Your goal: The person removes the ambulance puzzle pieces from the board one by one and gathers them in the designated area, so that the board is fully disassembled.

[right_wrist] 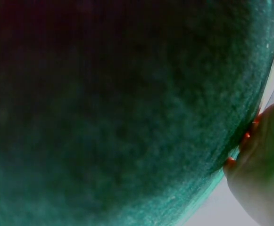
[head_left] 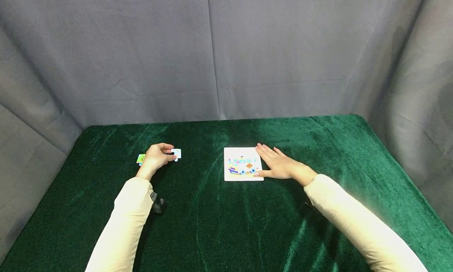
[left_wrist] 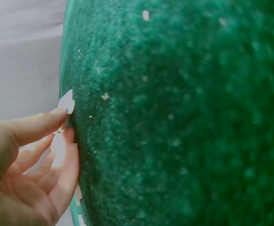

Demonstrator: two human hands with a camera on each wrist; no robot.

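My left hand (head_left: pixel 157 156) pinches a small light-blue and white jigsaw puzzle piece (head_left: pixel 176 152) between thumb and fingers. In the left wrist view that puzzle piece (left_wrist: pixel 67 102) shows edge-on at the fingertips. A green puzzle piece (head_left: pixel 140 158) lies on the cloth beside the left hand, partly hidden by it. Right of the middle, a white puzzle board (head_left: pixel 231 154) with a vehicle picture lies flat. My right hand (head_left: pixel 281 164) rests on its right edge, fingers straight and thumb at the lower corner. The right wrist view shows only part of the right hand (right_wrist: pixel 259 160).
Dark green velvety cloth (head_left: pixel 209 217) covers the table. Grey curtains (head_left: pixel 141 55) stand behind it and at both sides. A small black device (head_left: pixel 157 203) sits at the left wrist, by the cream sleeve.
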